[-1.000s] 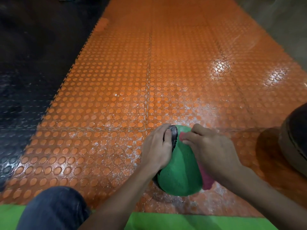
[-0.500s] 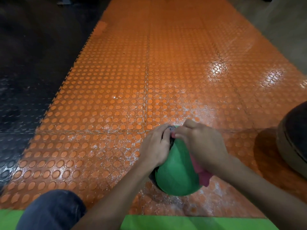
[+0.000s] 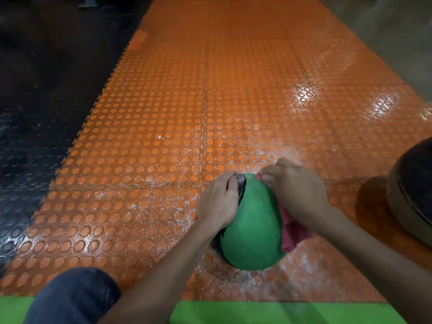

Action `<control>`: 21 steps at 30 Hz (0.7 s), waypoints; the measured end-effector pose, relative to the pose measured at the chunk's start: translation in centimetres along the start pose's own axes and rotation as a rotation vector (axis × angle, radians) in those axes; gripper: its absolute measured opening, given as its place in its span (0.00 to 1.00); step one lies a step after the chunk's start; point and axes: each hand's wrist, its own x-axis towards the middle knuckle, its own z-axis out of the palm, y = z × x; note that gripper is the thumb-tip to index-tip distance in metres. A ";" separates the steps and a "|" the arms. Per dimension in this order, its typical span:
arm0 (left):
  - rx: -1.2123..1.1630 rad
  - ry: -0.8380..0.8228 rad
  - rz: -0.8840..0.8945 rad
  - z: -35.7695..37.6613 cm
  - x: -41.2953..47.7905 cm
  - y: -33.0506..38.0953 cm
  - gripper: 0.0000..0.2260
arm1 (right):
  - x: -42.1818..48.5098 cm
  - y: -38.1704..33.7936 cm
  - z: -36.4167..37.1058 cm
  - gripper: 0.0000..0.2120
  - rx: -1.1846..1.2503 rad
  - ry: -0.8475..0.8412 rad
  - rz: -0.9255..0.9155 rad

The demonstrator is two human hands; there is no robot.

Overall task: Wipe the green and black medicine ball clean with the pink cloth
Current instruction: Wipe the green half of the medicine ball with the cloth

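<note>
The orange studded mat (image 3: pixel 163 136) takes up most of the view and runs far ahead of the person, bare of objects beyond the hands. Its toothed left edge meets a black mat (image 3: pixel 35 118), its right edge a grey floor (image 3: pixel 397 31), and its near edge a strip of green mat (image 3: pixel 280 312). A large dark ball (image 3: pixel 413 188) sits at the right border of the view, near the person's right forearm but apart from it. A knee in dark trousers (image 3: pixel 74 298) fills the lower left corner. White dust speckles the orange surface around and ahead of the work.

The medicine ball (image 3: pixel 252 230) rests on the orange mat close to the green strip, its green face up and a black panel showing near the top. The left hand (image 3: pixel 217 202) grips its left side, fingers curved over the black panel. The right hand (image 3: pixel 297 190) presses the pink cloth (image 3: pixel 292 232) against the ball's upper right side, fingers bent on the fabric, whose loose end hangs down the right flank.

Half a second ago the two hands' fingertips met over the top of the ball; now they are apart, the right hand has slid rightward, and the black panel shows between them again.
</note>
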 end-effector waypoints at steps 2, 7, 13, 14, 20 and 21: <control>-0.005 0.003 -0.011 0.1 0.0 0.2 0.19 | 0.8 1.6 0.3 0.10 0.049 0.010 0.094; -0.051 0.020 -0.029 -0.2 0.1 0.0 0.18 | -4.2 -0.8 0.6 0.07 0.202 0.223 -0.106; -0.385 -0.077 -0.176 -0.4 1.2 -1.0 0.18 | -5.3 2.8 3.5 0.15 0.494 0.150 0.414; -0.509 -0.133 -0.249 -0.4 1.1 -1.3 0.20 | -5.3 3.4 3.9 0.18 0.535 0.074 0.486; -0.686 -0.131 -0.368 -0.3 1.2 -2.3 0.23 | -4.3 3.0 4.4 0.23 0.943 -0.211 0.775; -0.694 -0.133 -0.372 -0.4 1.5 -2.2 0.23 | -3.9 3.0 4.5 0.23 0.953 -0.211 0.787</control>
